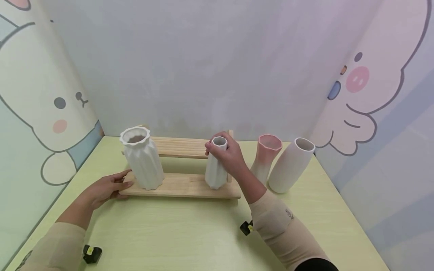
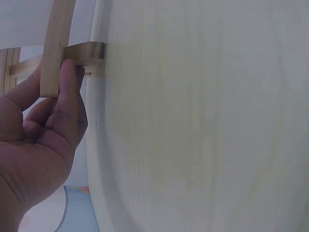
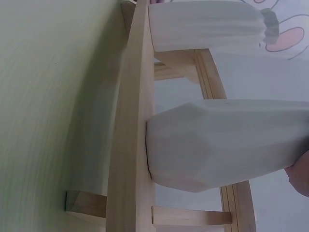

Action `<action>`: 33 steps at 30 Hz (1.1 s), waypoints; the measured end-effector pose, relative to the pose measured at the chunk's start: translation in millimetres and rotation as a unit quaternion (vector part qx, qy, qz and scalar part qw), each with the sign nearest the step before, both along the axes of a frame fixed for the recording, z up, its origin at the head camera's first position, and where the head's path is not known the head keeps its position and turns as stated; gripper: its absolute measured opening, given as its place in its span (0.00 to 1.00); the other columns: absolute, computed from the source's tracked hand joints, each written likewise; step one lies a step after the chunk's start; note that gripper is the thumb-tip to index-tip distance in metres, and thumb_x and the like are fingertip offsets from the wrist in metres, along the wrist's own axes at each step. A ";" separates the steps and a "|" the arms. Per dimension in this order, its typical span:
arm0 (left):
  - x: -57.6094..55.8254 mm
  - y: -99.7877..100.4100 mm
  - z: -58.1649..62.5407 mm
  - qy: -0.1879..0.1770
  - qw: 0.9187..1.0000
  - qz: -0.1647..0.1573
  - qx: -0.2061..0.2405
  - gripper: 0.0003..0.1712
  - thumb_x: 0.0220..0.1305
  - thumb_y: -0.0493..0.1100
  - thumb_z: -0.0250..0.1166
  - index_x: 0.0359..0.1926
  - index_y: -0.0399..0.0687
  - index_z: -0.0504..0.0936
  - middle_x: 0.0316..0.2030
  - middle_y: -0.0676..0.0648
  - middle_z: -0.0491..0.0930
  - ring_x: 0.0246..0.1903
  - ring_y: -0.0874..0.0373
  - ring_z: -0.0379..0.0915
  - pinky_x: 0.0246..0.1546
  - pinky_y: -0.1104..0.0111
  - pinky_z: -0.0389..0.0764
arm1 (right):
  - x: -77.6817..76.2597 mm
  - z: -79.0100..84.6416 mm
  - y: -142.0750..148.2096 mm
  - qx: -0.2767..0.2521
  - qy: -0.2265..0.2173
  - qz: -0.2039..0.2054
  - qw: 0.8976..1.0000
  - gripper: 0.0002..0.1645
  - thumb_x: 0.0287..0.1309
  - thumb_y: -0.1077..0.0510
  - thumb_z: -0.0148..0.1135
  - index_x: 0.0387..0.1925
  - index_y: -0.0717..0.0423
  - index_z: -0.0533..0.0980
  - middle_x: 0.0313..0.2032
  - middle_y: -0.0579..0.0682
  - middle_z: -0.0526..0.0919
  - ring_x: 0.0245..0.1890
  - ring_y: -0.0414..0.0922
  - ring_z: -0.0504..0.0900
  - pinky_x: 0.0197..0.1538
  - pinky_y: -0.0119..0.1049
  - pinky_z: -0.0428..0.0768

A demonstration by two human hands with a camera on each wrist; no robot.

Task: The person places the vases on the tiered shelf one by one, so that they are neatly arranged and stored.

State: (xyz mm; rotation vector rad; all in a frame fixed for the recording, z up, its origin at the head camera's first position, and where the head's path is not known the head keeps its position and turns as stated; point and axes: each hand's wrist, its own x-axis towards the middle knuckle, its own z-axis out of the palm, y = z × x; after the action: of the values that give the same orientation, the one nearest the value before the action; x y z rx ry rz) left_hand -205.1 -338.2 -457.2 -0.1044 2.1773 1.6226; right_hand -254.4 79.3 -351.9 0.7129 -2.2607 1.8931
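Observation:
A two-tier wooden rack (image 1: pixel 183 187) stands on the table. My left hand (image 1: pixel 107 187) grips the left end of its lower, front board, thumb on top and fingers beneath; the left wrist view shows the board (image 2: pixel 50 72) pinched there. On that board, toward the left, stands a wide white fluted vase (image 1: pixel 144 163) with a wavy rim. My right hand (image 1: pixel 228 151) holds a narrow white faceted vase (image 1: pixel 215 174) around its neck, at the board's right part. In the right wrist view this vase's base (image 3: pixel 178 145) meets the board, with fingertips at its upper end.
Right of the rack, a pink-and-white vase (image 1: pixel 268 150) and a smooth white vase (image 1: pixel 288 169) stand on the table (image 1: pixel 162 233). The rack's upper slatted board (image 1: pixel 183 146) lies behind the lower one. Printed walls border the table at the back and sides.

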 end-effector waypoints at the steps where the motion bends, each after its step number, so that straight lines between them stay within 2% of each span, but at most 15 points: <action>1: -0.1 0.1 -0.1 -0.001 1.000 0.001 0.001 0.52 0.66 0.51 0.65 0.78 0.47 0.41 0.74 0.25 0.30 0.46 0.65 0.76 0.50 0.63 0.85 | 0.4 -0.6 -0.3 -0.002 -0.004 -0.003 1.000 0.20 0.57 0.41 0.67 0.40 0.50 0.74 0.31 0.52 0.85 0.34 0.49 0.85 0.37 0.44 0.85; 7: -0.4 0.7 -1.1 -0.003 1.000 0.001 0.001 0.52 0.66 0.51 0.65 0.78 0.48 0.41 0.73 0.25 0.29 0.47 0.64 0.76 0.50 0.63 0.85 | 1.7 -5.1 -0.6 -0.008 -0.019 -0.021 1.000 0.21 0.57 0.42 0.68 0.41 0.51 0.73 0.31 0.52 0.85 0.33 0.48 0.85 0.37 0.43 0.84; 25: 1.2 0.3 0.7 0.002 1.000 0.002 0.004 0.52 0.67 0.50 0.65 0.78 0.46 0.40 0.73 0.25 0.30 0.45 0.64 0.76 0.50 0.62 0.85 | 2.4 -10.6 -7.4 -0.027 0.012 -0.054 0.998 0.20 0.57 0.43 0.68 0.40 0.51 0.73 0.29 0.52 0.84 0.31 0.48 0.84 0.35 0.42 0.84; 33: 0.4 0.6 -0.1 0.000 1.000 0.005 0.002 0.52 0.66 0.51 0.65 0.78 0.46 0.41 0.74 0.25 0.33 0.45 0.63 0.76 0.50 0.62 0.85 | 2.1 -11.9 -7.6 -0.014 0.005 -0.061 0.998 0.20 0.57 0.41 0.67 0.40 0.49 0.73 0.29 0.51 0.84 0.32 0.47 0.84 0.35 0.42 0.84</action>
State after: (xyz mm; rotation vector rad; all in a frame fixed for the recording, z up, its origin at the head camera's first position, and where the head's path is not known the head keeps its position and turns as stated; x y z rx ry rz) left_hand -204.7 -337.6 -457.2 -0.1134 2.1772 1.6314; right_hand -252.3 71.7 -363.8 0.5670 -2.2133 1.8565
